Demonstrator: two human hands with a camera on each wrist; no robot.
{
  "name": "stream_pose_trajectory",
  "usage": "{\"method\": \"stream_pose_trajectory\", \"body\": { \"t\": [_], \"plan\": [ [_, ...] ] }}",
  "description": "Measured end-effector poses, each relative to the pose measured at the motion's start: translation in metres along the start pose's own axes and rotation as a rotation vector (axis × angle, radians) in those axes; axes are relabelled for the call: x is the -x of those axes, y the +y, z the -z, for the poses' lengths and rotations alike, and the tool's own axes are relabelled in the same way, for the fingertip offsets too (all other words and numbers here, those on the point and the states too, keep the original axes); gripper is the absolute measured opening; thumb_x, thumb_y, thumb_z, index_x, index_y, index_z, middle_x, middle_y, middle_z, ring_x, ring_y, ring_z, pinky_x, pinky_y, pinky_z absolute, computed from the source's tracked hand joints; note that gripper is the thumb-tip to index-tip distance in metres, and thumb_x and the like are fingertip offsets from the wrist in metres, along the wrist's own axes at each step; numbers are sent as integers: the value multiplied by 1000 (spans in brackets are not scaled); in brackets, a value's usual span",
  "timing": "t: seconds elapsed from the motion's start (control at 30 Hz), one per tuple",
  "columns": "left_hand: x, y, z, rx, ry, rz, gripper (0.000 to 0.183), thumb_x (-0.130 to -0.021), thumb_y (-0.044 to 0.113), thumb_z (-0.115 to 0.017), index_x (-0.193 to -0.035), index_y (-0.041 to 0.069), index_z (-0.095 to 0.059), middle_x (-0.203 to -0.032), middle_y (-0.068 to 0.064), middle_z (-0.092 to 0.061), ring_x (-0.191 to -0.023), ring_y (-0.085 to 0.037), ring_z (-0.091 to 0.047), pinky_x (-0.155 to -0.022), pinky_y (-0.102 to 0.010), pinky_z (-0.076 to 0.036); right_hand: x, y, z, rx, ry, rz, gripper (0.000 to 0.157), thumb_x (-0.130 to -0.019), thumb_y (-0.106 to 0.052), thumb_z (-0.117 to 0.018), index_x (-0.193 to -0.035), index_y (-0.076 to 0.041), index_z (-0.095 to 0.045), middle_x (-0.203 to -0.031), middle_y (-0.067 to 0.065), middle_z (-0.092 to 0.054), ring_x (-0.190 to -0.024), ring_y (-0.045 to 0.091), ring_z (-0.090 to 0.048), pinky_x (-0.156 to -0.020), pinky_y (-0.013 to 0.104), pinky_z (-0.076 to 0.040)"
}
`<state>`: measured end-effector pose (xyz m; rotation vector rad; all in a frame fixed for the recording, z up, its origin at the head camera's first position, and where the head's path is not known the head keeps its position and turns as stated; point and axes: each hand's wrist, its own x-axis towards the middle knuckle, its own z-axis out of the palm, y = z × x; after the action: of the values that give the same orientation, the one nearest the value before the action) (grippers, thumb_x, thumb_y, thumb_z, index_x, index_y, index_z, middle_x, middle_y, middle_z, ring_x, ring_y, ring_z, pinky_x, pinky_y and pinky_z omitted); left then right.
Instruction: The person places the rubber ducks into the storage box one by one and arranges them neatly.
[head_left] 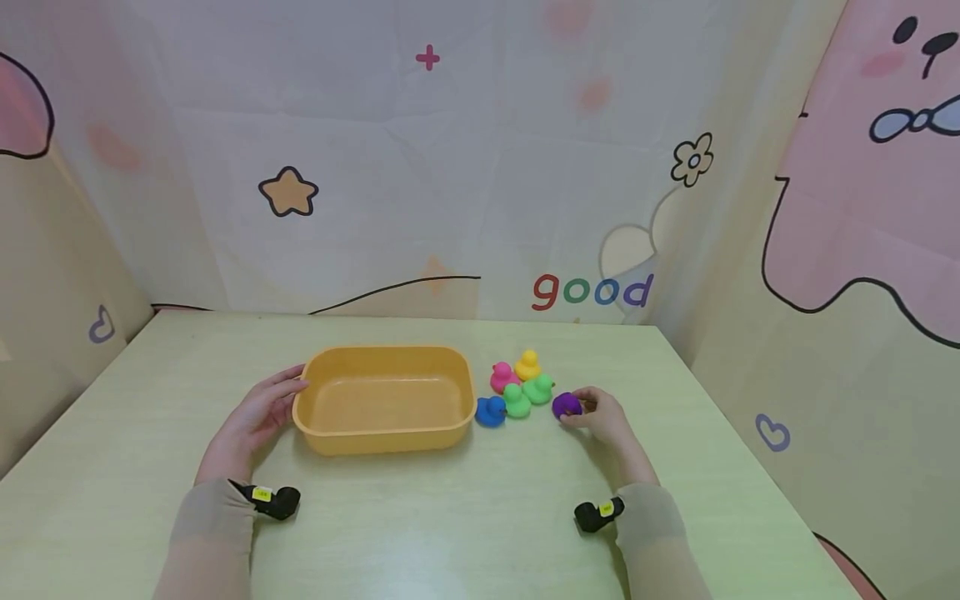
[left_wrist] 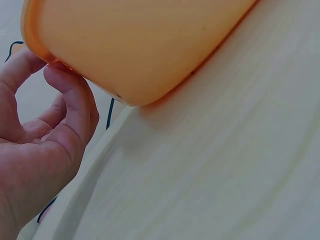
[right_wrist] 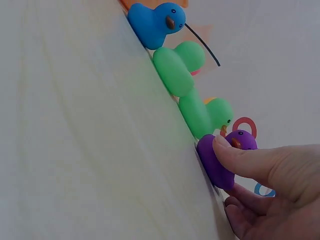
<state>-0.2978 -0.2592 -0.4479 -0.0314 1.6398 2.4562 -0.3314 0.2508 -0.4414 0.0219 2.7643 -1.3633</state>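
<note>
Patterned backdrop [head_left: 480, 167] hung behind a pale bench [head_left: 420, 533]. One orange basin [head_left: 382, 443] — the left hand [head_left: 262, 412] gripped its left rim. One purple duck [head_left: 566, 406] — the right hand [head_left: 606, 418] pinched it, right of the others. Blue duck [head_left: 491, 412], pink duck [head_left: 503, 378], yellow duck [head_left: 528, 366], two green ducks [head_left: 517, 402] sat grouped beside the basin's right end.

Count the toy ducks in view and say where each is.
6: blue duck right of the tray; left green duck next to it; right green duck beside that; pink duck behind the left green one; yellow duck farthest back; purple duck held in the right hand.
</note>
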Motion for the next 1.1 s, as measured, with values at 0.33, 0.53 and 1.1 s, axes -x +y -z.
{"method": "stream_pose_trajectory", "body": {
  "t": [0.33, 0.53, 1.1],
  "plan": [
    [-4, -4, 0, -24, -8, -11, 62, -99, 4, -51, -151, -4, -17, -101, 11, -67, -91, -1, -65, -75, -16, -56, 4, 2, 1, -51, 6, 7, 45, -89, -9, -70, -127, 8, -52, -132, 28, -53, -123, 42, -48, -110, 54, -36],
    [-6, -5, -1, -12, 5, -9, 60, -99, 3, -51, -151, -3, -20, -99, 11, -68, -89, -1, -65, -75, -16, -56, 8, -4, 5, -255, -28, -71, 51, -94, -7, -63, -138, 4, -43, -143, 29, -41, -125, 37, -48, -104, 40, -49],
    [1, -2, -1, -32, 36, -2, 69, -99, 7, -53, -154, -3, -13, -100, 14, -66, -91, 0, -64, -78, -15, -56, -1, -63, 2, -379, -88, 1, 52, -97, -8, -57, -144, 2, -38, -146, 28, -39, -130, 40, -45, -115, 47, -36]
  ]
}}
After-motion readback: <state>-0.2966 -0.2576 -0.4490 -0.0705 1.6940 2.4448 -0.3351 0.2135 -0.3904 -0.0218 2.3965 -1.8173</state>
